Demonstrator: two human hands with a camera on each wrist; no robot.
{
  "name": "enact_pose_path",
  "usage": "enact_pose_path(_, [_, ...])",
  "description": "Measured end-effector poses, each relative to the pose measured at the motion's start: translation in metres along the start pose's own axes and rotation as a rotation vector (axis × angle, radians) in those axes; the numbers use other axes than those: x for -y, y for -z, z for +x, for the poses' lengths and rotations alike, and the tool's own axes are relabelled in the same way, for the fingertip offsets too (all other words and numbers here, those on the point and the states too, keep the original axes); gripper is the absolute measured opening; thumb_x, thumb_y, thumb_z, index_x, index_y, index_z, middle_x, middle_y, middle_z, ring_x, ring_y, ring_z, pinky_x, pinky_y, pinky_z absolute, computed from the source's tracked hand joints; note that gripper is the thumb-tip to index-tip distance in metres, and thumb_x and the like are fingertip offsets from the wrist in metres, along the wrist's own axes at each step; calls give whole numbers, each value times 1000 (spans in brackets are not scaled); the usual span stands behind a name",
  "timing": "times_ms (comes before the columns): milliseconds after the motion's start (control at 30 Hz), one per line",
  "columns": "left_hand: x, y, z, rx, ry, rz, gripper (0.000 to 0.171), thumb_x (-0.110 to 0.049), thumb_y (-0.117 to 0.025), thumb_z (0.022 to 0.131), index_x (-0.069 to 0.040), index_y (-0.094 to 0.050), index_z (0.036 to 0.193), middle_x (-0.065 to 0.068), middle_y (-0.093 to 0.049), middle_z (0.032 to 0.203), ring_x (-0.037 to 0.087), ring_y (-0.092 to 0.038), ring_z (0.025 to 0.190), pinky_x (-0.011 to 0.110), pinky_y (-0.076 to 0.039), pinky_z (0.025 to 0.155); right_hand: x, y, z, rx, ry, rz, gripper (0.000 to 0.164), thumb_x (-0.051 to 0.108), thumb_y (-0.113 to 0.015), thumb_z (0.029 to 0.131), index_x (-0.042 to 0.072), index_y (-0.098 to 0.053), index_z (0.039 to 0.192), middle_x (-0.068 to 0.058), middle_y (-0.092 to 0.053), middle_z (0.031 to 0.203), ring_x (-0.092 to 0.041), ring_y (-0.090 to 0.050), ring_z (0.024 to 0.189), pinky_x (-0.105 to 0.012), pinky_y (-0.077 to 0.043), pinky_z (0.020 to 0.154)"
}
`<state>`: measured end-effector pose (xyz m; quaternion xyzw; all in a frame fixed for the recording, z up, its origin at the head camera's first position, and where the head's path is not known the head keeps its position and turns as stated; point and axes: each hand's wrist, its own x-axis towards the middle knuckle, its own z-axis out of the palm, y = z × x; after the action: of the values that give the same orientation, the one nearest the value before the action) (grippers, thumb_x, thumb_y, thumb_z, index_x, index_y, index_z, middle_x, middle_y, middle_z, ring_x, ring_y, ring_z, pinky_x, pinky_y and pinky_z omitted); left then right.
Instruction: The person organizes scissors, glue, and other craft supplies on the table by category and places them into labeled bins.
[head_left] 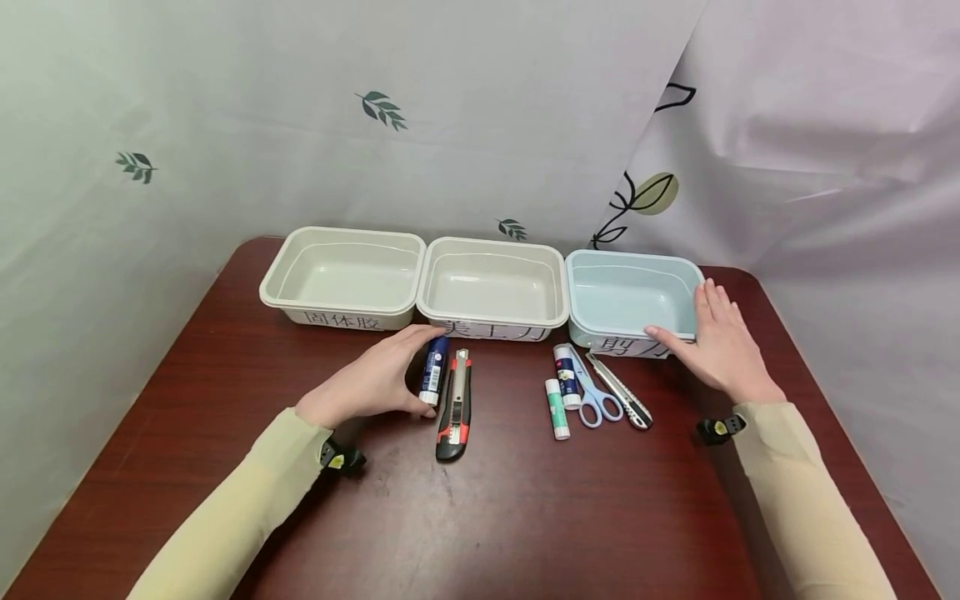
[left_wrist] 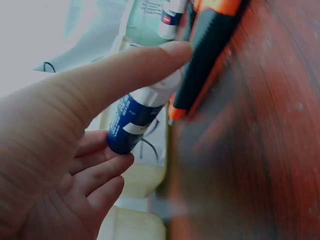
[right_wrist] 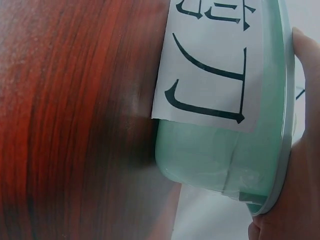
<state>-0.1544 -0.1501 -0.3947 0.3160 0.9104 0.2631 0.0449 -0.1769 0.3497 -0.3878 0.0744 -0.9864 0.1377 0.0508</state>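
My left hand (head_left: 372, 372) pinches a blue glue stick (head_left: 432, 371) lengthwise. In the left wrist view its thumb lies at the white end and its fingertips at the blue end. Just right of it lies a red-and-black utility knife (head_left: 454, 406). At the right, my right hand (head_left: 722, 343) rests on the corner of the light blue bin (head_left: 573, 298), fingers straight along the side rim and thumb at the front rim. Between the hands lie a second blue glue stick (head_left: 566, 377), a green glue stick (head_left: 557, 408), light blue scissors (head_left: 596, 398) and a slim utility knife (head_left: 619, 390).
Left of the light blue bin, a middle cream bin (head_left: 492, 321) and a left cream bin (head_left: 345, 307) complete a row along the back of the dark red table (head_left: 510, 517). Each bin has a paper label in front. A patterned curtain (head_left: 465, 117) hangs behind.
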Motion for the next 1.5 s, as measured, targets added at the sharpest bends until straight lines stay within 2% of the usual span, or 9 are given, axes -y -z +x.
enact_pose_path(200, [-10, 8, -7, -41, -20, -27, 110, -28, -99, 60, -6, -42, 151, 5, -46, 146, 20, -50, 128, 39, -42, 107, 0, 0, 0, 11, -8, 0, 112, 66, -55, 94, -14, -6, 156, -32, 2, 163, -42, 3, 152, -51, 3, 121])
enact_pose_path(333, [-12, 27, -9, -102, -24, -27, 110, -26, -99, 61, -6, -40, 151, 9, -45, 148, 23, -47, 132, 43, -38, 111, 0, -1, 0, 11, -7, 3, 112, 66, -55, 94, -13, -6, 156, -31, 2, 164, -42, 3, 152, -51, 4, 121])
enact_pose_path(467, [-5, 52, -8, -198, -23, 1, 110, -25, -100, 62, -4, -40, 151, 11, -45, 148, 27, -45, 135, 47, -35, 113, -1, -1, 0, 14, -9, 6, 112, 66, -55, 94, -13, -5, 156, -30, 3, 164, -41, 4, 152, -51, 4, 121])
enact_pose_path(567, [2, 70, -3, -246, -9, 23, 110, -23, -100, 62, -3, -39, 151, 13, -46, 148, 29, -44, 136, 49, -35, 113, -1, 0, 0, 18, -11, 8, 112, 66, -55, 94, -13, -5, 156, -29, 4, 164, -40, 5, 152, -51, 4, 121])
enact_pose_path(733, [14, 95, 8, -269, 15, 38, 106, -13, -97, 64, 2, -38, 151, 20, -44, 148, 37, -43, 135, 52, -34, 111, -1, 0, 0, 17, -12, 10, 112, 65, -55, 94, -13, -5, 156, -29, 4, 164, -40, 6, 152, -51, 4, 121])
enact_pose_path(867, [20, 110, 19, -270, 47, 46, 105, -12, -96, 65, 4, -37, 151, 22, -41, 149, 39, -40, 136, 52, -33, 112, -1, -1, 0, 13, -10, 7, 112, 65, -56, 94, -13, -5, 156, -30, 3, 164, -40, 5, 152, -51, 4, 121])
enact_pose_path(1100, [27, 122, 31, -263, 89, 57, 104, -15, -96, 66, 4, -38, 151, 23, -41, 149, 38, -38, 139, 50, -31, 115, -2, -2, 2, 8, -3, 2, 112, 65, -56, 94, -14, -6, 156, -31, 2, 164, -41, 4, 152, -51, 3, 121])
enact_pose_path(1500, [30, 126, 36, -252, 118, 33, 103, -17, -94, 69, 2, -38, 152, 21, -40, 151, 36, -38, 139, 50, -31, 115, -3, -2, 2, 15, -6, -3, 112, 65, -56, 94, -14, -6, 156, -31, 2, 163, -42, 3, 152, -55, -1, 121])
